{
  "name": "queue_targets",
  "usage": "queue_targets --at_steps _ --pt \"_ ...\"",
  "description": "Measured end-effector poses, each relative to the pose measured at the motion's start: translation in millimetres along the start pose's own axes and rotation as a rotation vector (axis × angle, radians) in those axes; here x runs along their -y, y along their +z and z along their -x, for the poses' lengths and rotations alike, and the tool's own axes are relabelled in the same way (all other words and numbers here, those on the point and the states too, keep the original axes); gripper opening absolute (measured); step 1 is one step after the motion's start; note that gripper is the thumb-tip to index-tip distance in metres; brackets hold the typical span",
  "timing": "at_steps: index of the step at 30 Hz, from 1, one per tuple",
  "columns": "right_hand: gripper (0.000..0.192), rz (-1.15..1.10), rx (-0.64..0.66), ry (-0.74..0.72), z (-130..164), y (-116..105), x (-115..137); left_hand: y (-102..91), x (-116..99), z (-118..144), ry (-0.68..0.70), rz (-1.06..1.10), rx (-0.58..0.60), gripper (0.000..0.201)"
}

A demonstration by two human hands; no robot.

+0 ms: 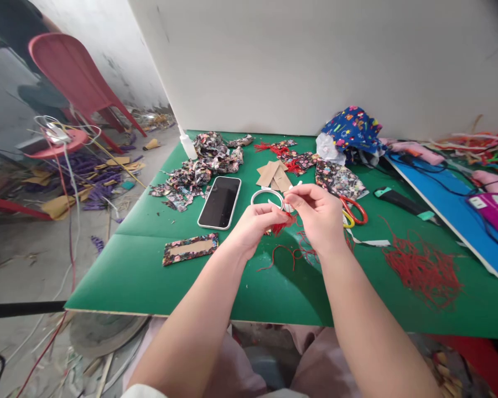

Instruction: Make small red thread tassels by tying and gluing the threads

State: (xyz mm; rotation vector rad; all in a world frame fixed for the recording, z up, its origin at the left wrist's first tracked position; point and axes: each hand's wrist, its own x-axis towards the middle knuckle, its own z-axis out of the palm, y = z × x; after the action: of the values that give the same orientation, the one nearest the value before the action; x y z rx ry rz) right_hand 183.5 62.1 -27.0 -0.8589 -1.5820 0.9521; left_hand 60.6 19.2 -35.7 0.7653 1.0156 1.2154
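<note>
Both my hands meet above the middle of the green table (pixel 141 276). My left hand (pixel 255 226) pinches a small red thread tassel (pixel 283 225) that hangs below its fingers. My right hand (pixel 317 213) pinches a thin white piece at the tassel's top, fingertips touching those of the left hand. A white ring (pixel 265 194) lies on the table just behind my hands. Loose red threads (pixel 299 253) trail under my right wrist.
A phone (pixel 219 202) lies face up to the left, floral fabric scraps (pixel 199 168) behind it. A fabric-wrapped card (pixel 190 248) sits near left. Red scissors (pixel 354 210), a red thread pile (pixel 423 268), a blue mat (pixel 444 199) and a glue bottle (pixel 187 145) surround.
</note>
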Motion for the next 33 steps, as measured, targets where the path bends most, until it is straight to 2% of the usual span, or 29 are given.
queue_targets --at_steps 7,12,21,27,30,33 --pt "0.007 0.024 -0.076 -0.035 -0.1 -0.5 -0.9 -1.0 2.4 -1.1 -0.016 -0.011 -0.003 0.008" --pt "0.008 0.012 -0.017 -0.019 -2.5 -2.6 -1.6 -1.6 3.1 -0.3 -0.073 0.111 0.051 0.005" --pt "0.011 -0.009 -0.090 0.000 -3.9 -3.0 -5.5 -5.0 3.6 -1.1 -0.121 0.236 0.033 0.003" --pt "0.017 -0.244 -0.051 0.149 -4.9 -0.1 -10.8 -5.5 4.5 0.3 -0.199 0.202 0.094 0.008" --pt "0.021 -0.282 -0.034 0.212 -5.8 -0.2 -11.3 -6.1 5.0 -0.1 -0.229 0.142 0.087 0.012" --pt "0.022 -0.290 -0.036 0.214 -6.4 -0.6 -11.6 -5.9 5.5 -1.1 -0.229 0.119 0.083 0.012"
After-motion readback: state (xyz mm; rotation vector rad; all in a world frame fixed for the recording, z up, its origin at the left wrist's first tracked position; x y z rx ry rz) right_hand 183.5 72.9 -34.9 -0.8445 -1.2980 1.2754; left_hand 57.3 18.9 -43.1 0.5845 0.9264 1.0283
